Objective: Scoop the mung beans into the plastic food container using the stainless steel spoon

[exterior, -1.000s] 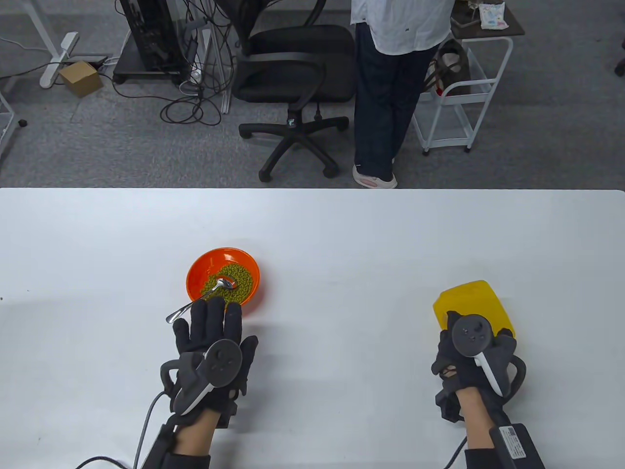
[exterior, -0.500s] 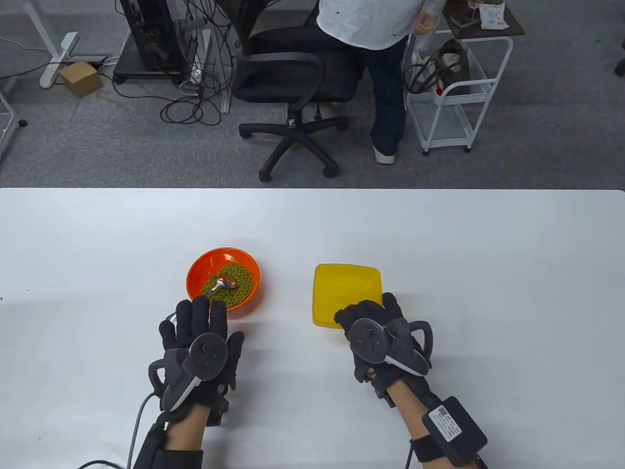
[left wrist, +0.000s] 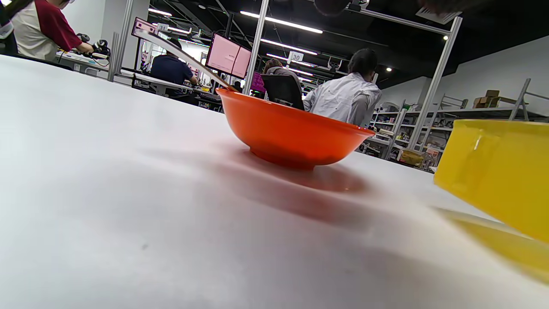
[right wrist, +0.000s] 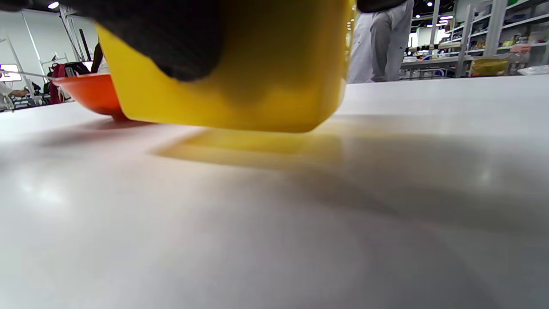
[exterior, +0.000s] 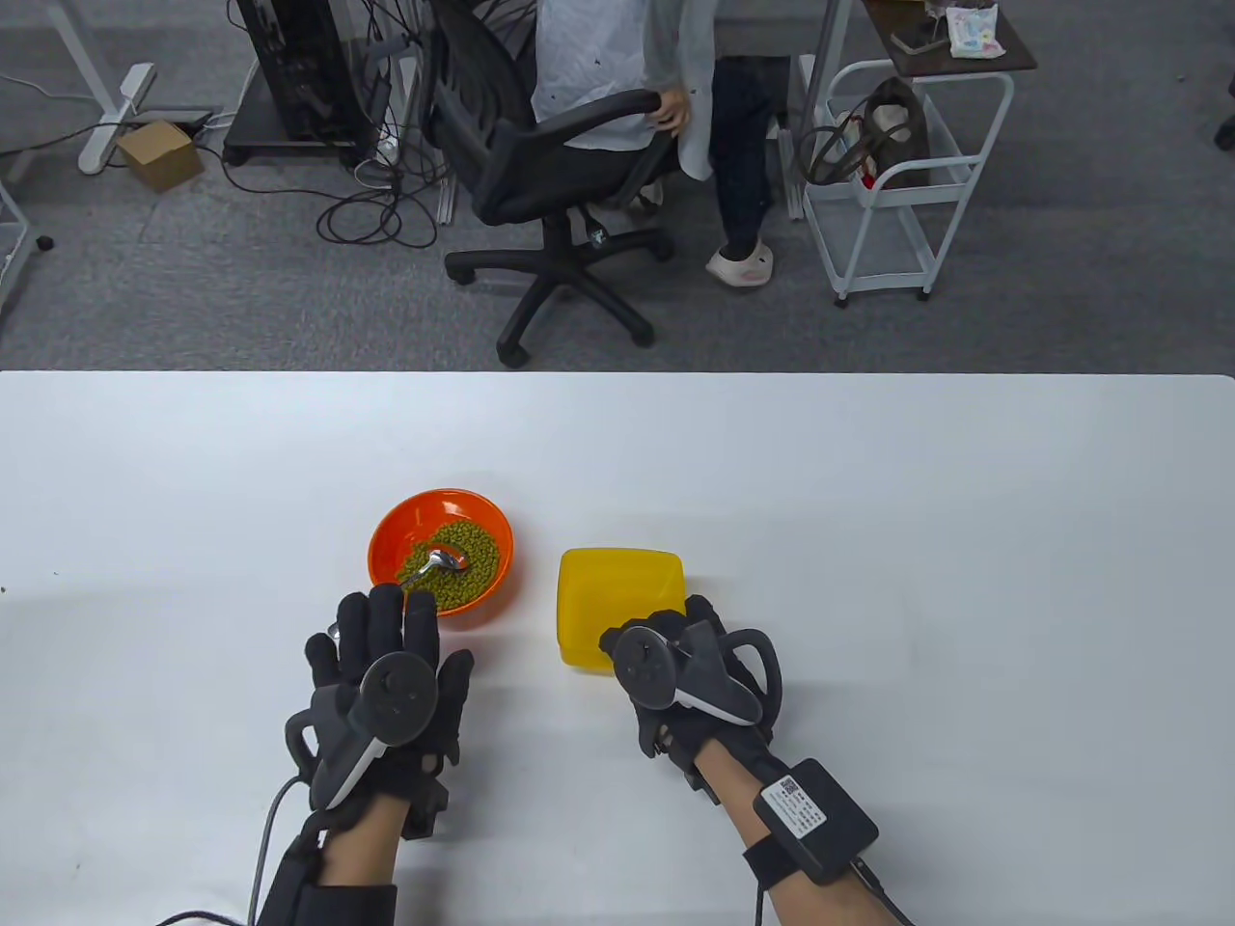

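Observation:
An orange bowl [exterior: 391, 540] of mung beans [exterior: 473, 564] stands on the white table left of centre. The stainless steel spoon [exterior: 446, 558] lies in the beans, and its handle runs down-left under my left hand [exterior: 386, 622]. That hand lies flat with fingers spread over the handle, not gripping it. My right hand [exterior: 666, 641] grips the near edge of the yellow plastic food container [exterior: 617, 588], just right of the bowl. In the right wrist view a gloved finger [right wrist: 184, 43] presses on the container's wall [right wrist: 266, 77]. In the left wrist view the bowl [left wrist: 291, 137], spoon handle [left wrist: 188, 60] and tilted container [left wrist: 493, 171] show.
The white table [exterior: 965, 502] stretches wide to the right and back. Beyond its far edge are an office chair [exterior: 550, 174], a person [exterior: 675, 87] and a white cart [exterior: 897, 183], all off the table.
My right hand has carried the yellow container from the right side of the table leftward to beside the bowl. My left hand has shifted slightly left and back over the spoon handle.

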